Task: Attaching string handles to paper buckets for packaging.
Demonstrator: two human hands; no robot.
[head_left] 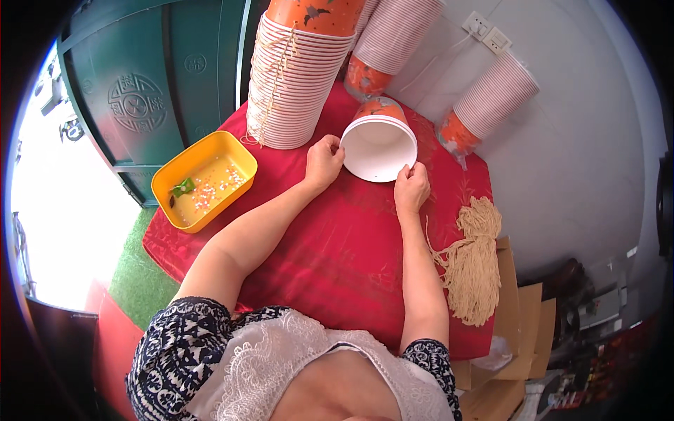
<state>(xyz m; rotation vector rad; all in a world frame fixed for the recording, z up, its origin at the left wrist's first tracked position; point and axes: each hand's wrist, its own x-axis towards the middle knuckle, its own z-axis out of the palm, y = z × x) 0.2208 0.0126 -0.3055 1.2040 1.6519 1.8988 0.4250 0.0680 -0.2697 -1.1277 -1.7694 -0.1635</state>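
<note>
A paper bucket [380,150], white inside and orange with dark shapes outside, lies tipped on the red tablecloth with its mouth facing me. My left hand [325,163] pinches its rim at the left side. At the lower right of the rim, the fingers of my right hand [412,188] are closed on the edge. Just beyond my left hand rises a tall stack of upside-down paper buckets [295,88], with beige cords hanging down its side. A bundle of beige cords [475,263] lies to the right of my right forearm.
On the left stands a yellow plastic tub [203,181] holding small pale and orange bits and something green. More nested buckets [495,98] in clear wrap lean near the grey wall, below sockets [486,32]. An opened cardboard box [516,316] sits beside the table's right edge.
</note>
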